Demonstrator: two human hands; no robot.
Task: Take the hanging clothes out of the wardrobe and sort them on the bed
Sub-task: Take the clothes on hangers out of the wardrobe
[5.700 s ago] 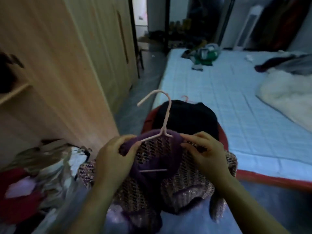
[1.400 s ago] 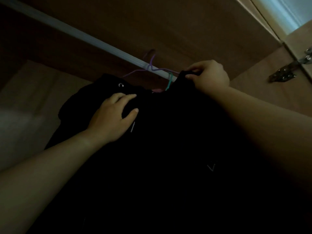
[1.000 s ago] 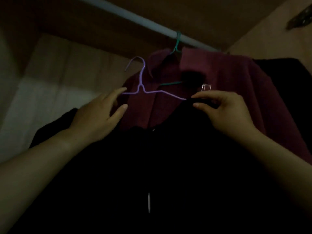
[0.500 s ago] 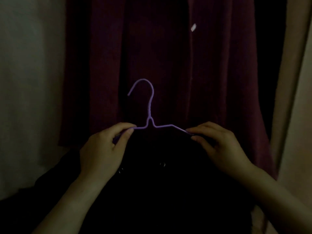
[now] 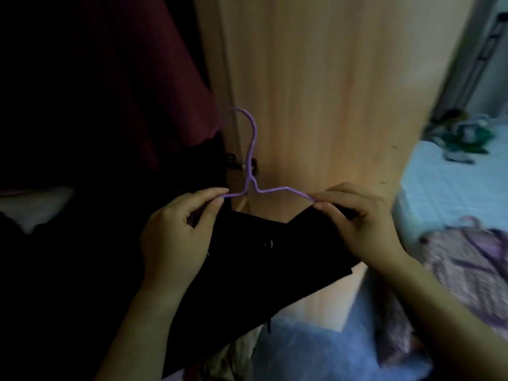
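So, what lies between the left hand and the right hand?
In the head view, the purple hanger spans from the left hand to the right hand, hook upward; the black garment hangs below it.

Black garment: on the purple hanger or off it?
On. The purple hanger runs into the black garment at both shoulders, where left hand and right hand pinch it. Hook free.

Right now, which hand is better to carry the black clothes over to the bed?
Probably the right hand. It pinches the hanger end on the side where the bed lies. The left hand pinches the other end, on the wardrobe side. The black clothes hang between them.
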